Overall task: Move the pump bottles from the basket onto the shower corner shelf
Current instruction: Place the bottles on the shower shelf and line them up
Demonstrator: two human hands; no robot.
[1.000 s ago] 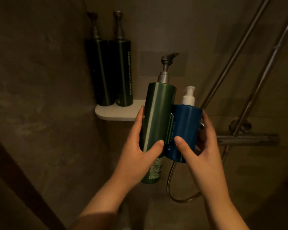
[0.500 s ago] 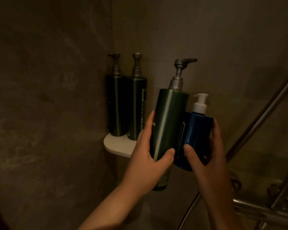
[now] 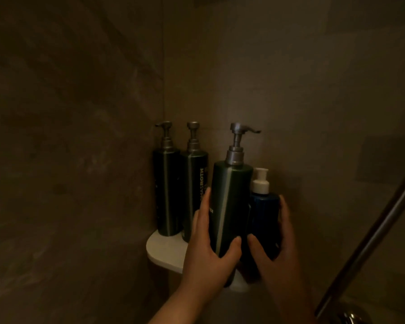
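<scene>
while the left hand [image 3: 206,251] grips the tall green bottle [image 3: 229,206], the right hand [image 3: 274,244] grips the blue bottle [image 3: 265,213] beside it, over the shelf [image 3: 166,251].

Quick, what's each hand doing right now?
Left hand: fingers curled round the tall green pump bottle.
Right hand: fingers curled round the small blue pump bottle.

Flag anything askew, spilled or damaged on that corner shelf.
Nothing spilled or damaged. The tall green pump bottle in the left hand leans slightly, unlike the two upright dark pump bottles behind it; the small blue pump bottle in the right hand looks straight.
</scene>
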